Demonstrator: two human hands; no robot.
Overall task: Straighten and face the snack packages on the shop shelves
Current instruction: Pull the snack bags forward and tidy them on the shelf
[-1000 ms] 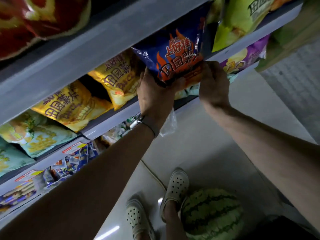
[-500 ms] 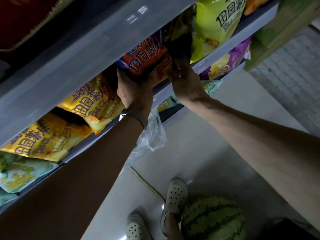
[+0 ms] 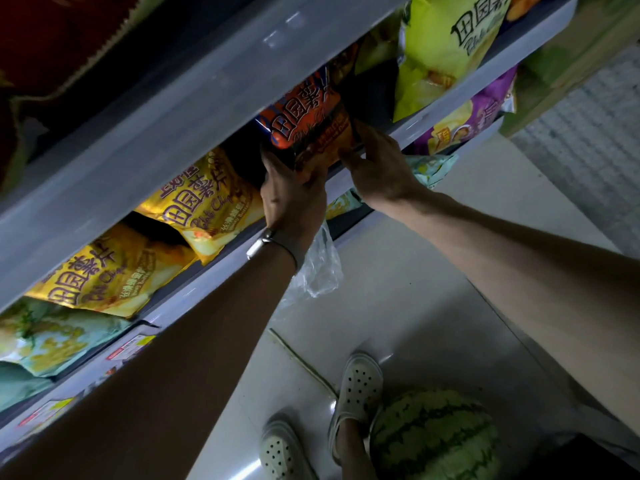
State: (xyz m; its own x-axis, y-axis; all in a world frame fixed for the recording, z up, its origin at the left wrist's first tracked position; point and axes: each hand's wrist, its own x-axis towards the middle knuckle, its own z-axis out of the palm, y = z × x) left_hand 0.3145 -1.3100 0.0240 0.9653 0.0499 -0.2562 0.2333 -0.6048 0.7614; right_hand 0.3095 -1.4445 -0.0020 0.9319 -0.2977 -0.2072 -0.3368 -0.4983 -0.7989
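A blue and orange chip bag (image 3: 304, 123) stands on the grey shelf (image 3: 408, 128), its top hidden behind the shelf board above. My left hand (image 3: 292, 199) grips its lower left corner from below; my right hand (image 3: 377, 164) holds its lower right edge. Two yellow chip bags (image 3: 204, 206) (image 3: 110, 271) lean to its left on the same shelf. A lime green bag (image 3: 440, 46) stands to its right. A dark gap lies between the orange bag and the green one.
A purple bag (image 3: 474, 119) and pale teal bags (image 3: 52, 337) sit on the shelf below. A thin clear plastic bag (image 3: 318, 268) hangs by my left wrist. On the tiled floor a watermelon (image 3: 436, 434) rests beside my white shoes (image 3: 356, 386).
Both hands have pushed the blue and orange bag up and back from in front of the shelf into its slot, so its top now sits behind the upper shelf board.
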